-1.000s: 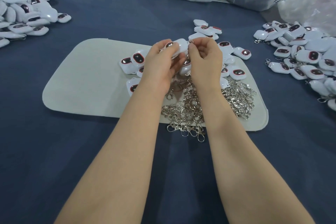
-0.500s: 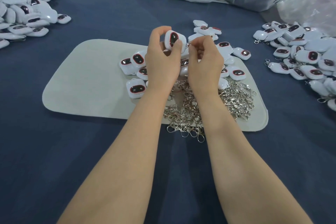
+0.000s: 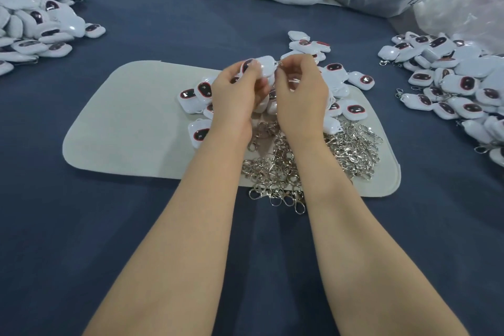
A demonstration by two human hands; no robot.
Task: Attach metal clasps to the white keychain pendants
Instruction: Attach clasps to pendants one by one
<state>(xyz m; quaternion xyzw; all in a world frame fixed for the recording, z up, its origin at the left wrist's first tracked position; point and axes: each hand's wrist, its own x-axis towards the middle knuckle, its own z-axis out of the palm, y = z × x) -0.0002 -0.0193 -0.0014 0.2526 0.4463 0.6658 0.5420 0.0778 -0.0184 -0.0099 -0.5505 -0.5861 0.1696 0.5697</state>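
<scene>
The left hand grips a white pendant above the felt mat, and the right hand pinches a small metal clasp at its edge. The right-side pile already has clasps. Bare pendants and loose clasps remain.

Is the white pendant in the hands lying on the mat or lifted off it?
Lifted: the left hand grips the pendant above the mat; the right hand pinches a clasp at its corner.

The left hand is tilting the pendant from upright to sideways. The right hand is bringing a pinched clasp against its near end.
</scene>
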